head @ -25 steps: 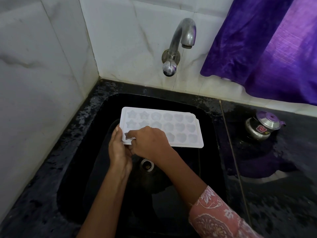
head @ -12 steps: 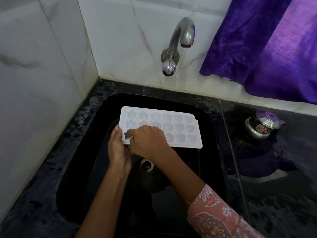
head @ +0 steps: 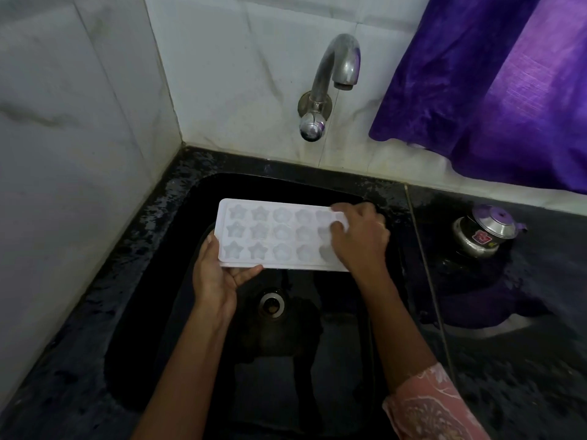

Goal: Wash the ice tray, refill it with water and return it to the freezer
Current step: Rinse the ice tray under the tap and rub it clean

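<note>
White tiled corner, black stone counter (head: 79, 312), black sink (head: 178, 312) under steel tap (head: 330, 87), no water running. White ice tray (head: 276, 236) hovering level over sink. Left hand (head: 216, 277) gripping tray's near-left corner, thumb underneath. Right hand (head: 359, 239) lying over tray's right end, fingers curled on cavities. Small steel kettle (head: 486, 230) sitting on counter at right.

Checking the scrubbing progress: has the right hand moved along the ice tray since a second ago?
Yes. The right hand has gone from the ice tray's left end, beside the left hand, to its right end, past the tap.
</note>
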